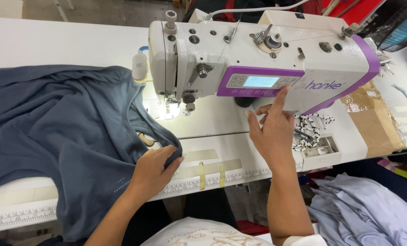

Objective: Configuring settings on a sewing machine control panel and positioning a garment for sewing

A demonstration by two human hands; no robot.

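We see our left hand (155, 168) closed on a fold of the dark blue garment (62, 132), fingers pinching its edge near the neckline, just in front of the sewing machine (258, 59). The garment spreads across the left part of the white tabletop (53, 43) and hangs over the front edge toward us; its curved neckline runs up toward the needle area (169, 102), which is lit by the machine's small lamp. Our right hand (272, 130) is raised and open, holding nothing — the forefinger stretches up and touches the lower edge of the purple control panel (258, 82) with its pale blue screen, while the other fingers curl loosely. A printed ruler strip (221, 178) runs along the front edge of the tabletop, and two yellowish tape marks sit just above it between our hands. To the right of the machine lies a brown cardboard piece (374, 118), and lower right — off the tabletop — a heap of pale lilac cloth (367, 209).
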